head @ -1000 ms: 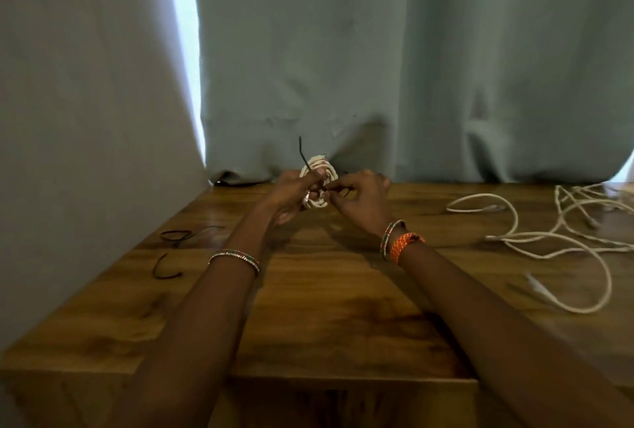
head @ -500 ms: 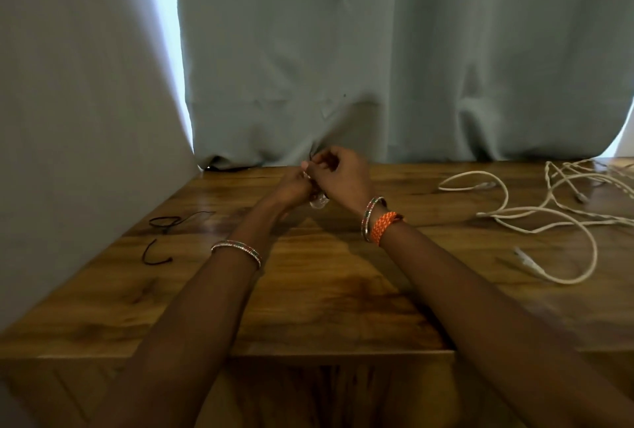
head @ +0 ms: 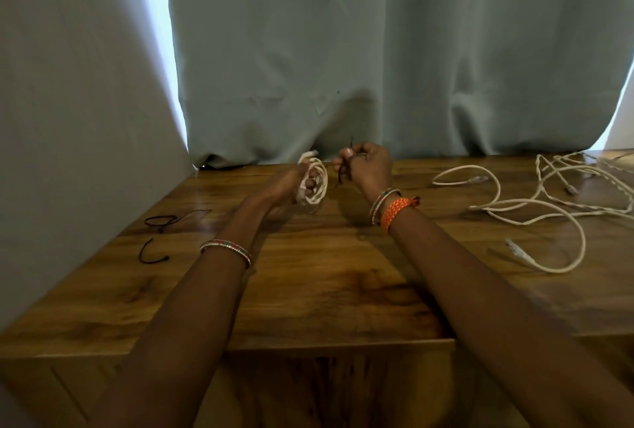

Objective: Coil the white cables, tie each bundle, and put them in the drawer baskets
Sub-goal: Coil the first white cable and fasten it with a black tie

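While the left hand (head: pixel 288 184) grips the white cable coil (head: pixel 314 182), wound in several tight loops, the right hand (head: pixel 368 167) pinches a thin black tie (head: pixel 344 167).

legible text, labels, brands, numbers, signs: none. you have no readable marking anywhere in the head view.
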